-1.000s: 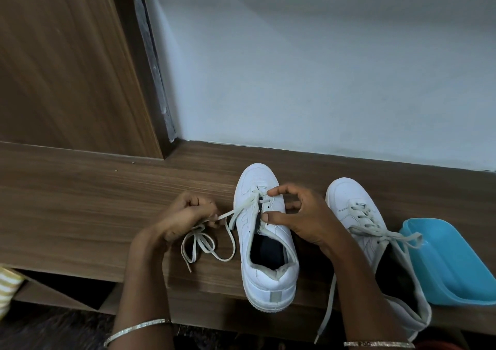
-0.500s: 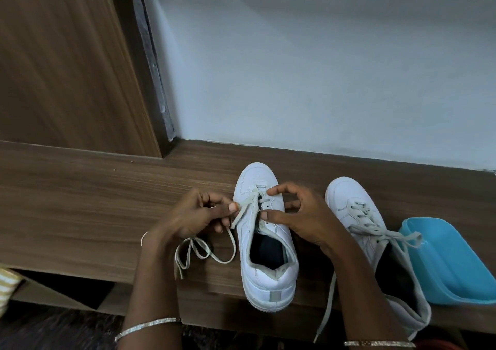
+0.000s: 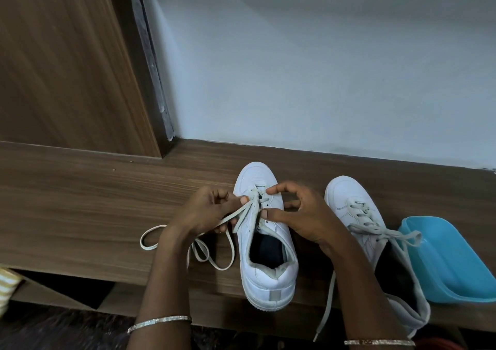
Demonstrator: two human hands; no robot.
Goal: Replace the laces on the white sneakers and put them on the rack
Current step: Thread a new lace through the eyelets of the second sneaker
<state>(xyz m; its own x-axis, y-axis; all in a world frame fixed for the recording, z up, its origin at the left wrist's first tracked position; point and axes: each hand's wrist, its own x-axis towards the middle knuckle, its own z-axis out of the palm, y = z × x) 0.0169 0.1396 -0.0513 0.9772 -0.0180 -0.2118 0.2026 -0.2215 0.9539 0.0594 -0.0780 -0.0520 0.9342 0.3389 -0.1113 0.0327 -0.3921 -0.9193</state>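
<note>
One wood-grain panel fills my far left. The brown shelf board runs across below it, with a pale wall behind. Moving right, a slack loop of the lace lies on the board left of the wrist. More coils trail on the near side, and two strands rise to the left hand. That hand pinches the lace between thumb and forefinger, with its thumb tip at the left edge of the eyelet row. A thin bangle circles the wrist.

Just right of it sits the middle sneaker, between both hands. The right hand curls over the sneaker's right flank. Its thumb presses the eyelet flap and its forefinger tip sits at the lace crossing near the toe, so I read it as gripping the upper. Further right stands the right sneaker, already laced. One loose end drapes onto a blue tub just beside it and the other hangs over the near edge.

Against a second ago, the left hand has travelled right, from clear of the shoe to its eyelets. The slack loop now spills out left of the wrist. The right hand and both shoes have not shifted.

Both sneakers run near to far, with toes toward the wall and heels at the near edge. Each toe leans slightly left, the right sneaker's more.
</note>
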